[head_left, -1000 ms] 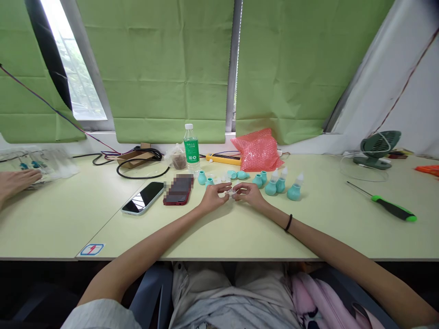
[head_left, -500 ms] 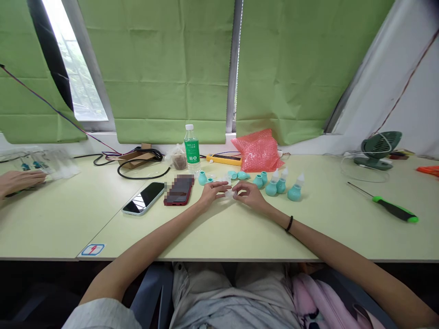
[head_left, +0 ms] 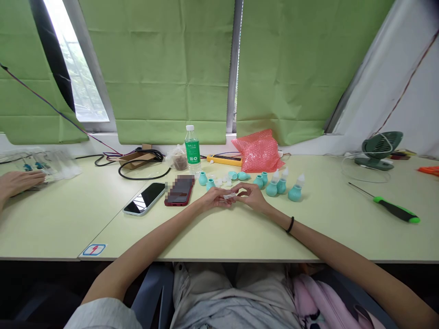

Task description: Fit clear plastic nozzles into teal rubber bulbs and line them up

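Note:
My left hand (head_left: 216, 198) is closed round a small translucent white plastic piece (head_left: 229, 195). My right hand (head_left: 253, 198) pinches the same piece from the other side; its exact shape is partly hidden by the fingers. Just beyond the hands lie small white plastic parts (head_left: 226, 181) and teal rubber bulbs (head_left: 243, 175). One open teal bulb (head_left: 210, 183) stands by my left hand, and another bulb (head_left: 258, 181) is behind my right hand. Further right, several teal bulbs with clear pointed nozzles stand upright, the outermost nozzle bulb (head_left: 295, 193) apart from the others.
Two phones, one with a dark screen (head_left: 145, 198) and one red-edged (head_left: 179, 190), lie left. Behind are a water bottle (head_left: 192, 151) and pink bubble wrap (head_left: 259, 153). A screwdriver (head_left: 394, 209) and small fan (head_left: 377, 150) are right. Another person's hand (head_left: 22, 183) rests far left.
My left hand's fingers have curled in round the plastic piece, which is now turned more sideways. The bulb and white parts behind my left hand show more fully.

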### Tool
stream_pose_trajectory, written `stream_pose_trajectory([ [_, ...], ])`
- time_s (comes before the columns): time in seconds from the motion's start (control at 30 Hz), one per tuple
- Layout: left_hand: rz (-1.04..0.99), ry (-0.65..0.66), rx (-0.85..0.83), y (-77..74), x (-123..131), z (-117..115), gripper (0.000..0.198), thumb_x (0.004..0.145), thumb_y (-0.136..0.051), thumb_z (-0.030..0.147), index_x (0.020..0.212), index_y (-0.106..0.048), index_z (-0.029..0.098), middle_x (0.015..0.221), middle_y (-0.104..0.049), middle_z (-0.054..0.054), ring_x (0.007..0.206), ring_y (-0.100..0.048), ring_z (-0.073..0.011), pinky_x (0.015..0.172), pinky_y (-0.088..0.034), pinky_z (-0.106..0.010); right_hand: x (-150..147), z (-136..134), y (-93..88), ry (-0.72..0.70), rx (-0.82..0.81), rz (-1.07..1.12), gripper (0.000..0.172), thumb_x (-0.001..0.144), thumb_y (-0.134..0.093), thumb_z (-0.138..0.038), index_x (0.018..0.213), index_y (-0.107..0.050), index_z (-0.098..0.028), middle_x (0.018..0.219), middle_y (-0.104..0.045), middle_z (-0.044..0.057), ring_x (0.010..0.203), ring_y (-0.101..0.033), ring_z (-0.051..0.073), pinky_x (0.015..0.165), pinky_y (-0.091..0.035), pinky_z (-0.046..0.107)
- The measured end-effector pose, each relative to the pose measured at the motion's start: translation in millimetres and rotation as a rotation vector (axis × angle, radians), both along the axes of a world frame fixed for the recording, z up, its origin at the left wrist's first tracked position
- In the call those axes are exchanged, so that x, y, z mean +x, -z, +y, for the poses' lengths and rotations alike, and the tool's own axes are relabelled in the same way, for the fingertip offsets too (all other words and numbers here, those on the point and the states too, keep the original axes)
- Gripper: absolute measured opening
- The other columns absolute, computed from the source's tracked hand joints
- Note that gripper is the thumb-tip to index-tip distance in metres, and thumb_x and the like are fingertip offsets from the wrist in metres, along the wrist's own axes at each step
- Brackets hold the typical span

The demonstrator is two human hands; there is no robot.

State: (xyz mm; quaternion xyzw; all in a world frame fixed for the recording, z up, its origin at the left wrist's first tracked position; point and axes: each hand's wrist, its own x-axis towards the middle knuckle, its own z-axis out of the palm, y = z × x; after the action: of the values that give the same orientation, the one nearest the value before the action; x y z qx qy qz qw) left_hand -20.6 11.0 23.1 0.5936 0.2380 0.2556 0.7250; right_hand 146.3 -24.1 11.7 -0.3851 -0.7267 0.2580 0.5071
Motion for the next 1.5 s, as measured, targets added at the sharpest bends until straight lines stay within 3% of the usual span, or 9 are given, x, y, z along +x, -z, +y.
stream_pose_trajectory([
  [0.3,0.027,0.045,0.024,3.6,-1,5,0.028,0.064,-0.058,0.029,0.077,-0.061,0.004,0.074,-0.06,-0.013,0.064,-0.055,-0.0142,0.058,-0.044,-0.025,-1,-1,-1.0,-0.061,-0.01,0.024,0.017,0.059,-0.06,-0.02,0.076,-0.06,-0.017,0.08,-0.06,0.004,0.076,-0.055,0.016,0.065,-0.047,0.029],
  [0.7,0.036,-0.088,0.043,6.5,2,5,0.025,0.061,-0.062,0.026,0.071,-0.062,0.003,0.068,-0.06,-0.011,0.057,-0.054,-0.0115,0.056,-0.044,-0.024,2,2,-1.0,-0.076,-0.014,-0.013,0.021,0.059,-0.061,-0.022,0.079,-0.059,-0.017,0.081,-0.058,0.005,0.075,-0.054,0.016,0.062,-0.047,0.029],
  [0.77,0.009,-0.153,0.03,6.9,2,6,0.026,0.061,-0.062,0.028,0.073,-0.061,0.005,0.066,-0.059,-0.01,0.055,-0.053,-0.0103,0.055,-0.044,-0.023,5,5,-8.1,-0.02,0.031,-0.04,0.023,0.061,-0.059,-0.025,0.082,-0.057,-0.017,0.083,-0.057,0.005,0.076,-0.053,0.015,0.061,-0.047,0.028],
  [0.87,-0.027,-0.236,-0.007,6.8,1,6,0.027,0.059,-0.065,0.025,0.08,-0.059,0.008,0.068,-0.06,-0.008,0.058,-0.056,-0.011,0.059,-0.046,-0.025,11,15,-23.0,0.2,0.166,-0.174,0.022,0.069,-0.051,-0.026,0.089,-0.053,-0.017,0.087,-0.055,0.006,0.078,-0.05,0.015,0.062,-0.046,0.028],
  [0.97,-0.033,-0.223,-0.023,6.7,1,7,0.029,0.056,-0.067,0.02,0.081,-0.058,0.008,0.073,-0.06,-0.009,0.062,-0.057,-0.0116,0.064,-0.047,-0.026,15,33,-37.6,0.419,0.287,-0.589,0.027,0.071,-0.045,-0.018,0.097,-0.05,-0.015,0.1,-0.051,0.01,0.094,-0.044,0.021,0.072,-0.042,0.032],
  [1.07,-0.041,-0.221,-0.037,7.8,1,8,0.026,0.059,-0.066,0.02,0.079,-0.057,0.006,0.07,-0.06,-0.01,0.058,-0.057,-0.0106,0.063,-0.046,-0.025,15,55,-46.1,0.588,0.155,-1.056,0.039,0.067,-0.045,-0.011,0.106,-0.045,-0.013,0.11,-0.044,0.014,0.106,-0.033,0.028,0.074,-0.038,0.036],
  [1.13,-0.053,-0.207,-0.05,8.8,1,9,0.025,0.062,-0.063,0.023,0.078,-0.057,0.006,0.069,-0.06,-0.009,0.057,-0.056,-0.0104,0.062,-0.046,-0.025,12,69,-47.1,0.632,0.009,-1.219,0.041,0.064,-0.048,-0.009,0.105,-0.046,-0.011,0.106,-0.047,0.016,0.106,-0.032,0.031,0.073,-0.037,0.037],
  [1.33,-0.082,-0.094,-0.044,10.6,2,10,0.031,0.068,-0.054,0.039,0.074,-0.055,0.008,0.07,-0.059,-0.009,0.056,-0.054,-0.0101,0.057,-0.044,-0.025,9,92,-40.4,0.621,-0.133,-1.286,0.027,0.061,-0.054,-0.011,0.087,-0.056,-0.013,0.086,-0.057,0.014,0.086,-0.049,0.026,0.069,-0.037,0.036],
  [1.5,-0.085,-0.181,0.021,11.5,5,8,0.031,0.059,-0.063,0.036,0.077,-0.058,0.01,0.066,-0.051,-0.002,0.053,-0.045,-0.0035,0.049,-0.038,-0.017,13,77,-50.4,0.678,-0.017,-1.238,0.031,0.069,-0.047,-0.016,0.099,-0.05,-0.011,0.1,-0.048,0.018,0.091,-0.046,0.027,0.07,-0.036,0.035],
])
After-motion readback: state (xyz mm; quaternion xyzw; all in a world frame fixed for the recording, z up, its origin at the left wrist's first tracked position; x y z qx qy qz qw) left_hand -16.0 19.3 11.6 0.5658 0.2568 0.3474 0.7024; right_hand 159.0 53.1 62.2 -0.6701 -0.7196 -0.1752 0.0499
